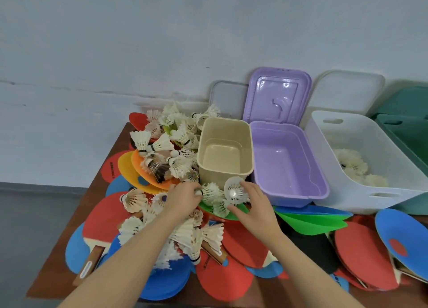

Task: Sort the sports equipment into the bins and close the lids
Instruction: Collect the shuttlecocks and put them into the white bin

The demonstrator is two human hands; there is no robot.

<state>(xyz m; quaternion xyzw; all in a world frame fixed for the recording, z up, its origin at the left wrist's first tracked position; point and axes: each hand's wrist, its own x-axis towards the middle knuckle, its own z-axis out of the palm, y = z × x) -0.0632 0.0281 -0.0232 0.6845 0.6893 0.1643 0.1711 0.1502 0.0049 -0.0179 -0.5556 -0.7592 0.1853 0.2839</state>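
I'm reaching both hands into the shuttlecock pile just in front of the beige bin (225, 150). Left hand (183, 197) is curling round a shuttlecock (209, 192); right hand (251, 203) is pinching another shuttlecock (234, 189), skirt facing me. Paddles (222, 275) are lying under the pile on the tabletop (46, 282). Right of the beige bin, the purple bin (287, 164) is standing open, and beyond that the white bin (361, 162) is already holding shuttlecocks. Best lifting by the cork, carrying right to the white bin, not crushing feathers.
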